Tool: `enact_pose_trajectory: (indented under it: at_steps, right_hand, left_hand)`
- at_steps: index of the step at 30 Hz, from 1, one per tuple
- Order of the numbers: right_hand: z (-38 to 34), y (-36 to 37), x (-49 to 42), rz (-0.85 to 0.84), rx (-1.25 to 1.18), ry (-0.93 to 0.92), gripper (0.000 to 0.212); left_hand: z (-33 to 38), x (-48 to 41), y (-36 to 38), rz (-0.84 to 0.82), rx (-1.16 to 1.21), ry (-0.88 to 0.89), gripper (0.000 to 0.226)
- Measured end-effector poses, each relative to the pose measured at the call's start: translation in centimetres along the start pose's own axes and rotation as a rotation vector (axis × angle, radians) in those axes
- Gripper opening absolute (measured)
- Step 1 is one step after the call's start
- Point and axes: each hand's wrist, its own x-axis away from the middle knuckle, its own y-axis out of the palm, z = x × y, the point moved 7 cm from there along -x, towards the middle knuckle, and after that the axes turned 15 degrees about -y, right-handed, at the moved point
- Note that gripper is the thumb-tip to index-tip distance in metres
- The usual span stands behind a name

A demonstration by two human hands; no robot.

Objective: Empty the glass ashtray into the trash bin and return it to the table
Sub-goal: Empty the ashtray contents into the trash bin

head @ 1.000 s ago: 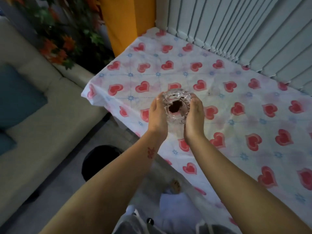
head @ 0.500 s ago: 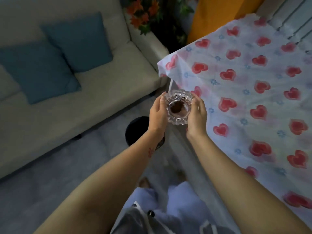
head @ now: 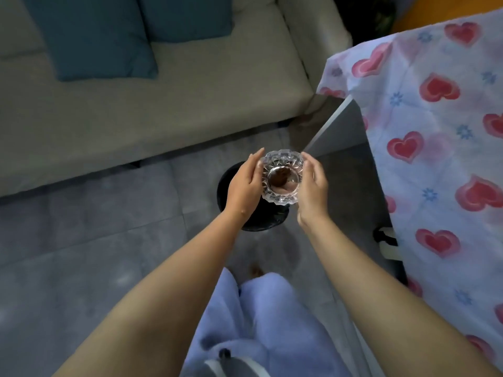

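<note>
The cut-glass ashtray [head: 282,177] is held upright between my two hands, with dark brown ash in its bowl. My left hand [head: 243,186] grips its left side and my right hand [head: 313,190] its right side. Directly below them on the floor stands the round black trash bin [head: 261,219], mostly hidden by my hands and the ashtray. The table [head: 441,164], covered with a white cloth printed with red hearts, fills the right side of the view.
A beige sofa [head: 163,104] with two teal cushions [head: 103,36] runs along the top left. Grey floor tiles [head: 95,235] lie between the sofa and my legs in light blue trousers [head: 261,322]. A table leg with a black foot [head: 383,236] stands right of the bin.
Both hands carried the ashtray off the table, leftward and down, to above the black bin. My view swung left, bringing the sofa and floor into sight.
</note>
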Motion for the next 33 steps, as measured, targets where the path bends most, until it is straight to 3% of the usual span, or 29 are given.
enact_pose_trajectory:
  at_steps: [4, 10, 19, 22, 26, 33]
  right_hand:
    - [6.3, 1.6, -1.5, -0.024, -0.033, 0.046, 0.03]
    - [18.4, 3.4, -4.1, -0.041, 0.093, 0.007, 0.027]
    - [31.4, 5.5, -8.6, 0.019, 0.077, -0.084, 0.029]
    - [33.2, 5.6, -9.5, 0.041, 0.052, -0.111, 0.027]
    - [34.5, 5.6, -10.5, 0.072, 0.058, -0.144, 0.024]
    - [35.8, 5.2, -10.6, 0.074, 0.122, -0.151, 0.029]
  left_hand:
    - [-6.8, -3.5, 0.9, 0.071, -0.053, -0.054, 0.043]
    - [-18.8, -10.1, 1.8, 0.116, -0.353, -0.096, 0.052]
    - [-32.0, -18.8, 4.0, 0.231, -0.387, -0.209, 0.064]
    - [-33.8, -20.7, 4.7, 0.269, -0.277, -0.192, 0.059]
    - [-33.4, -21.6, 4.9, 0.322, -0.165, -0.007, 0.054]
    - [-31.4, -21.3, 3.4, 0.407, -0.153, 0.071, 0.048]
